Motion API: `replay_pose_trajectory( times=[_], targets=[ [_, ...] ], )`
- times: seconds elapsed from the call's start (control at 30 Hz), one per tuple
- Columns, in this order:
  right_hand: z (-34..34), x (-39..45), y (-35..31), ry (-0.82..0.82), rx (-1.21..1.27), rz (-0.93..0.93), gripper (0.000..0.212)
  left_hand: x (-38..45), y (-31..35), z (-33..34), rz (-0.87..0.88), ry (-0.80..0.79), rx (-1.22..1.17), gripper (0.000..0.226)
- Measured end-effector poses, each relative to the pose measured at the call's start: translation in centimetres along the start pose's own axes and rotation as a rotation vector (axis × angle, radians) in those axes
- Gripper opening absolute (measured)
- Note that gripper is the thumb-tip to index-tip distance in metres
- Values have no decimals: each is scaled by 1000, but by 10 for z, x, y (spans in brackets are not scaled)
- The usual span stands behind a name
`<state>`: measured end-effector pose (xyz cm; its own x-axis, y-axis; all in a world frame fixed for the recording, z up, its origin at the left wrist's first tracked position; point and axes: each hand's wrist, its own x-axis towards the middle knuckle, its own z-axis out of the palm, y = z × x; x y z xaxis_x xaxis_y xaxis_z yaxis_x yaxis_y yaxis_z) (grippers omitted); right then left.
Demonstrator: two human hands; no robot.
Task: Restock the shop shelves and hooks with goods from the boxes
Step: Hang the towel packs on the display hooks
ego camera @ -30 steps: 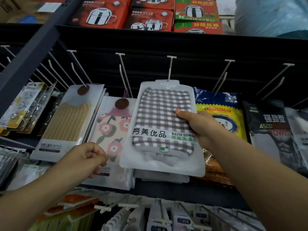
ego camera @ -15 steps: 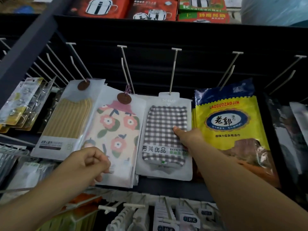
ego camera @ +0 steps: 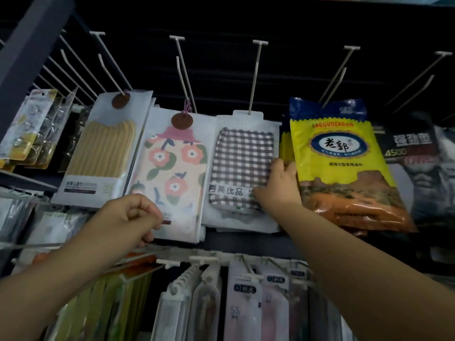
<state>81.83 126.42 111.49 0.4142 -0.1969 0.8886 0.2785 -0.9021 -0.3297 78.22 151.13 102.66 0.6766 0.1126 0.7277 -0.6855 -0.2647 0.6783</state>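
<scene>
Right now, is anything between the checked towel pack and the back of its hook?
Nothing visible. The checked towel pack already hangs far back on its hook, with the right hand on its right edge; the hook's bare length lies in front.

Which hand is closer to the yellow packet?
Right. The right hand is on the checked towel pack, touching the yellow packet's left edge. The left hand is far to its left, curled in front of the flowered pack.
</scene>
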Motion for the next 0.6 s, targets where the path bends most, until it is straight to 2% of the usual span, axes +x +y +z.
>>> replay_pose_trajectory(
  times=[0.07,0.13,0.23,0.33,0.5,0.6],
  targets=[
    [-6,-13,1,-31,-89,-68,60,-3,0,-1,8,21,-11,15],
    [-14,-27,-1,-78,-64,-100,55,-8,-1,-3,22,57,-14,15],
    [-38,-55,-6,-129,101,-154,42,-19,1,-6,79,114,-48,14],
    [-67,-88,-4,-49,284,-201,29,-28,1,-7,169,131,-86,17],
    [-108,-145,25,50,448,-82,18,-48,4,5,245,87,-187,31],
    [-136,-188,50,96,450,3,14,-64,-1,12,239,8,-219,25]
  ],
)
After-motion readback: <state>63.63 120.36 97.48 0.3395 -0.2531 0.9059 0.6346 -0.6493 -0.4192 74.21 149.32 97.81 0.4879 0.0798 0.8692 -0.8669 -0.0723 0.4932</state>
